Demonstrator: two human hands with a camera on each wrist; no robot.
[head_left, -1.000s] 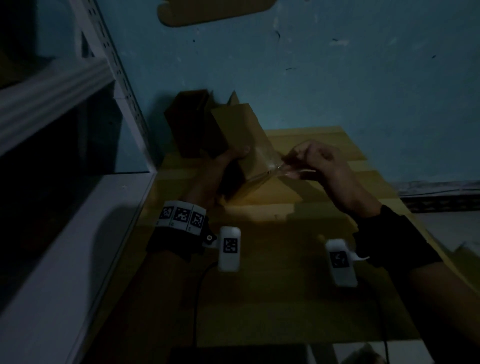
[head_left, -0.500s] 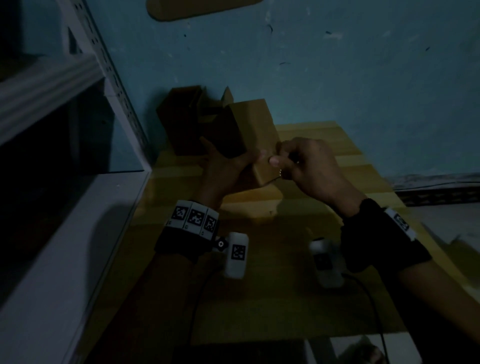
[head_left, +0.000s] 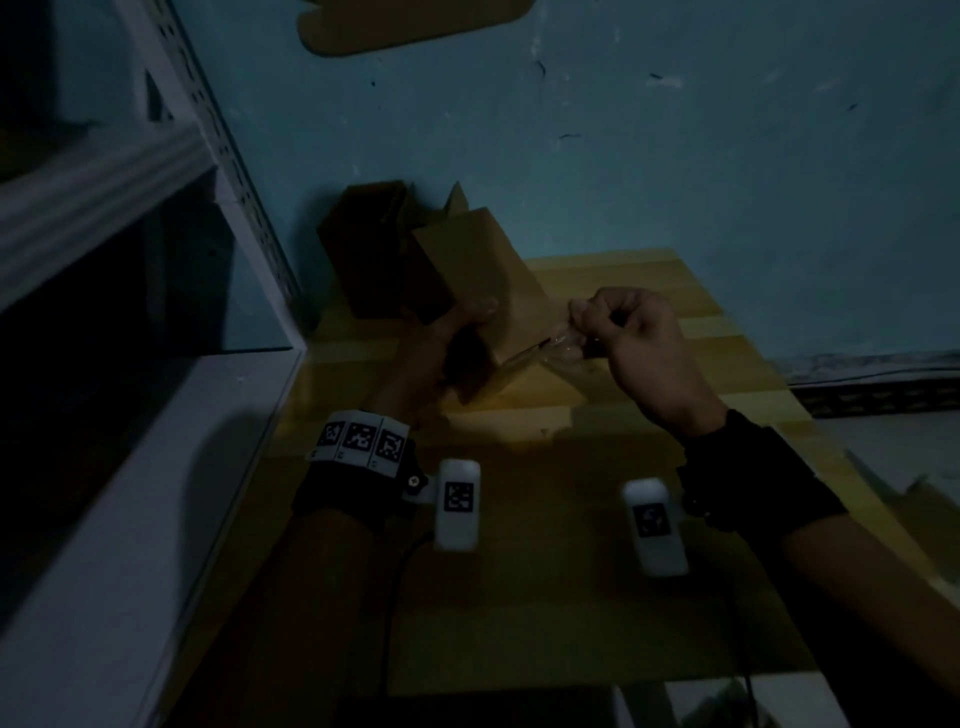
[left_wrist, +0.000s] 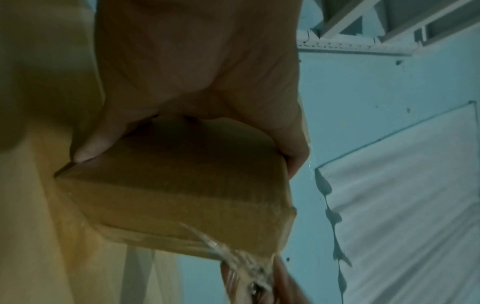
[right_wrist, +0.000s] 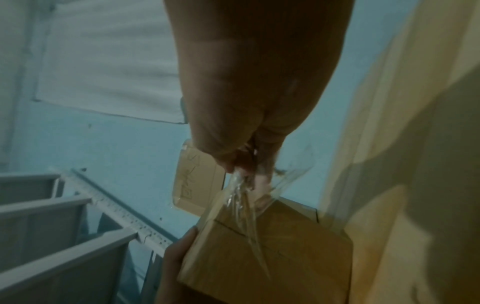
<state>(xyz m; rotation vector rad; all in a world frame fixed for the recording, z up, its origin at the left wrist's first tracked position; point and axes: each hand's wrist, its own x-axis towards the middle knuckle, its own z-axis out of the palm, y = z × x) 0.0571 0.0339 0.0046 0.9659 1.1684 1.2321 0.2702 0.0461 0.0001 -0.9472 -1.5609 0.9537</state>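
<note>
Since half a second earlier, the right hand (head_left: 644, 358) had drawn rightward off the cardboard box (head_left: 480, 275), stretching the clear tape (head_left: 558, 347) pinched in its fingertips. The left hand (head_left: 449, 338) gripped the box above the table's (head_left: 597, 597) far left corner. Peeling looked under way; the next move likely called for a steady pull with the box braced.

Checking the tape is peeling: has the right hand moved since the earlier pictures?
Yes. The right hand has pulled rightward along the wooden table, off the cardboard box, pinching clear tape stretched between them.
</note>
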